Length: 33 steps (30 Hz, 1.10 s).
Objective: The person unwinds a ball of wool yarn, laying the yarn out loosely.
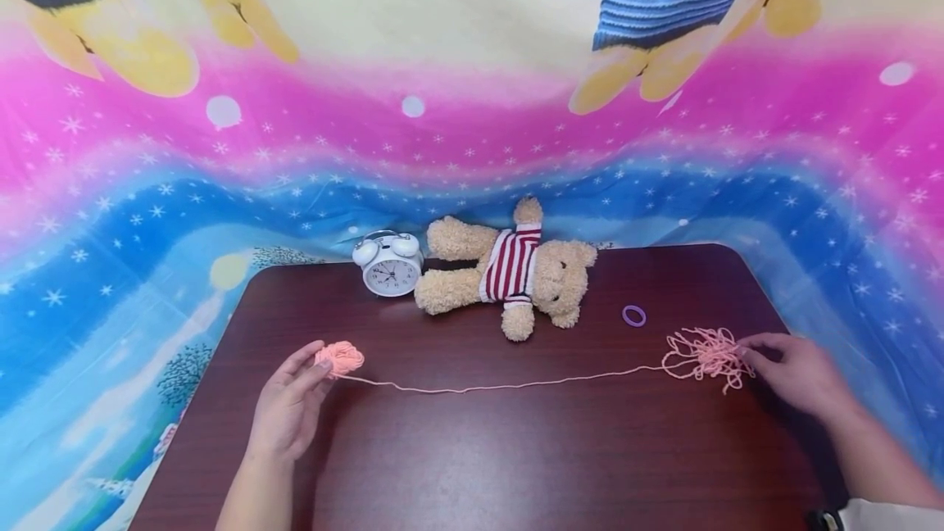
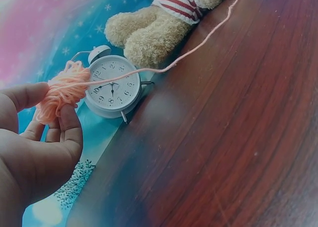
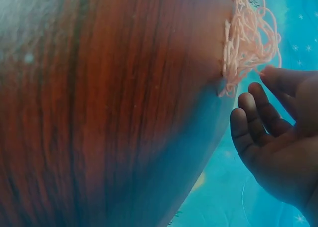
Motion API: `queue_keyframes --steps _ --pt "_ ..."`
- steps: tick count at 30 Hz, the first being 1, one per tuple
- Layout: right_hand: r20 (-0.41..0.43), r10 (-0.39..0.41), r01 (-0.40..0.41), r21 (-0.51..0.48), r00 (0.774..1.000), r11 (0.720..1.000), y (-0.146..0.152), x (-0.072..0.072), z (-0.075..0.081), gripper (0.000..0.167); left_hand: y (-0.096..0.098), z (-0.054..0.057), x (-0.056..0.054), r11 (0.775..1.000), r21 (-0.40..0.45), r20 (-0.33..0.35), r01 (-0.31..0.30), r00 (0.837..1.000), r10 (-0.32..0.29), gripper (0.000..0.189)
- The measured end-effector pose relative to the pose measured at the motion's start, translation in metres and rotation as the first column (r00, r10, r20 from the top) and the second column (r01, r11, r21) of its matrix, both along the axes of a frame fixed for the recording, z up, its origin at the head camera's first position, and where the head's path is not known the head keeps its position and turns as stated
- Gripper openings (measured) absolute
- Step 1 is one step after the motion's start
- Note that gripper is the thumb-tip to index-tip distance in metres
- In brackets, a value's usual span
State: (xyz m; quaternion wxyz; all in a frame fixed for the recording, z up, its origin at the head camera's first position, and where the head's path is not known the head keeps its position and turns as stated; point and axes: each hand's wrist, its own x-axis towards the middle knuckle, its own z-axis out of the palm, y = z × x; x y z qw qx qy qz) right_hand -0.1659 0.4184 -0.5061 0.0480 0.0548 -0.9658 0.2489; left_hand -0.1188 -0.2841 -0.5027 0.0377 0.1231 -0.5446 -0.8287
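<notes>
On the left, my left hand holds a small wound ball of peach-pink yarn between thumb and fingertips, raised over the table. A single strand runs from the ball across to a loose, tangled heap of the same yarn at the right. There my right hand pinches the heap's near edge with thumb and forefinger. The right wrist view shows its fingertips at the loops, the other fingers bent and apart from the yarn. In the left wrist view the wound ball overlaps the clock.
A white twin-bell alarm clock stands at the back left of the dark wooden table. Beside it lies a teddy bear in a red-and-white striped shirt. A purple ring lies near the heap. Printed cloth hangs behind.
</notes>
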Motion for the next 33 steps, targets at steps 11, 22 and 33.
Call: queue_keyframes --steps 11,22,33 --pt "0.008 0.055 -0.055 0.065 0.998 0.996 0.006 -0.002 -0.001 0.023 0.005 0.003 -0.002 1.0 -0.01 0.028 -0.001 1.0 0.002 0.028" --pt "0.079 0.021 -0.025 0.047 0.997 0.999 0.006 0.001 0.001 0.013 0.008 0.002 -0.001 1.0 -0.008 -0.002 0.006 1.0 -0.006 0.027" --pt "0.041 0.077 -0.079 0.046 0.996 0.996 -0.003 0.003 0.008 0.025 0.013 -0.001 -0.004 1.0 0.022 -0.044 0.0 0.999 0.001 0.027"
